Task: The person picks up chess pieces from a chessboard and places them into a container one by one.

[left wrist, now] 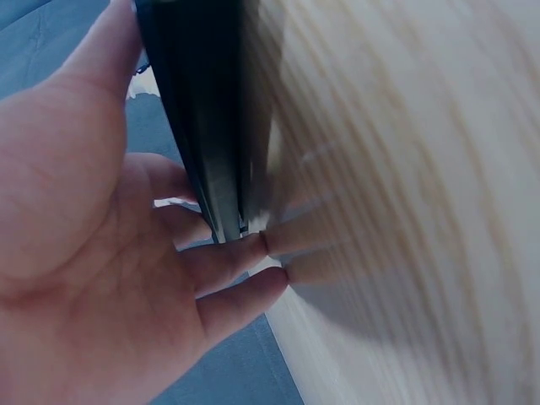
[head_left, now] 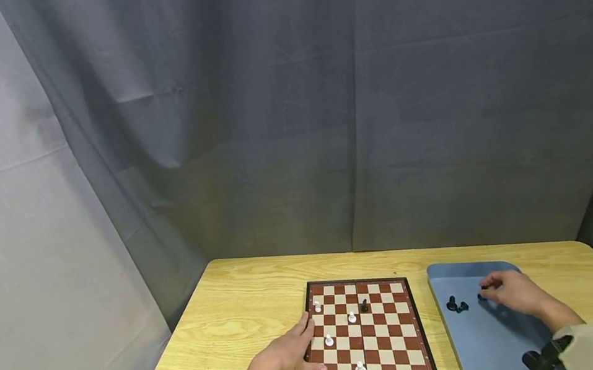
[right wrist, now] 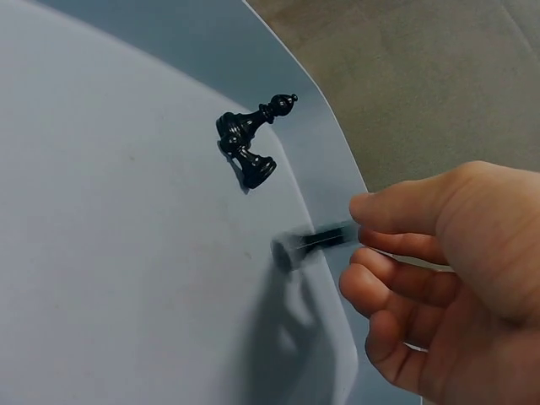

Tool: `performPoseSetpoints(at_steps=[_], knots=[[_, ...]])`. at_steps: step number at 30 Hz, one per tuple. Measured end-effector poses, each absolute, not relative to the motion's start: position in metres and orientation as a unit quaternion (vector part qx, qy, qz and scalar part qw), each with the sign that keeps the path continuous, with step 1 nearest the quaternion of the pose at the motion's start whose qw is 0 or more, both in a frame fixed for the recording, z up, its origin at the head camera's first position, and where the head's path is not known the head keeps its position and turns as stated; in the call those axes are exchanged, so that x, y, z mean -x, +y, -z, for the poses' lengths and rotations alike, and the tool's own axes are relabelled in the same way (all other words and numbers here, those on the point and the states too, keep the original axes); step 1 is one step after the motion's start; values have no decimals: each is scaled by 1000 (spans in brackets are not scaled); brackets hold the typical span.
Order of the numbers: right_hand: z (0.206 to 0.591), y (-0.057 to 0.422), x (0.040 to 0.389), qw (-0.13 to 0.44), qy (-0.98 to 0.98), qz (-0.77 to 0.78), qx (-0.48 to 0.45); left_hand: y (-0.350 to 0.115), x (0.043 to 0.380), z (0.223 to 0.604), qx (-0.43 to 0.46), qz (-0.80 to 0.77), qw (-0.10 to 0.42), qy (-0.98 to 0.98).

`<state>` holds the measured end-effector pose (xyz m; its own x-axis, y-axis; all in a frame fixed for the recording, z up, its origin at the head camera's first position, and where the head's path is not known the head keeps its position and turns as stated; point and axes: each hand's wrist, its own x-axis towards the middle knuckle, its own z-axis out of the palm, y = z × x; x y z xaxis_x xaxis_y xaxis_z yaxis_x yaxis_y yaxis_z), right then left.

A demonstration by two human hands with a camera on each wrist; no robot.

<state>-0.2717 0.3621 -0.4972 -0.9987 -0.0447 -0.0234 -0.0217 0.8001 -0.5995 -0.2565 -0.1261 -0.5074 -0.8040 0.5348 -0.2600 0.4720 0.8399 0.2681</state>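
My right hand (head_left: 515, 292) pinches a black chess piece (right wrist: 325, 238) between thumb and index finger over the blue tray (head_left: 486, 347). The piece hangs base away from the fingers, blurred in the right wrist view, its top hidden by the fingertips. Near it in the tray lie a black bishop (right wrist: 253, 120) and a smaller black pawn (right wrist: 255, 169), one against the other. My left hand (head_left: 287, 353) rests along the left edge of the chessboard (head_left: 402, 346), fingers extended and thumb over the near left corner. In the left wrist view, fingertips touch the board's dark side (left wrist: 198, 110) and the table.
Several white pieces, including a white pawn (head_left: 352, 317), stand on the board's left half. One black piece (head_left: 364, 306) stands just right of the fold. The wooden table (head_left: 226, 332) runs back to a grey curtain (head_left: 269, 151).
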Motion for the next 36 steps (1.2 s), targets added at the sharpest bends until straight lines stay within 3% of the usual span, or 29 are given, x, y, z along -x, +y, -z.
performPoseSetpoints(at_steps=[15,36], knots=[[488,354,269,8,953,303,27,-125,256,506,-260,-95,166,946],[464,289,269,-45,945,310,100,-125,255,503,-261,-98,177,944]])
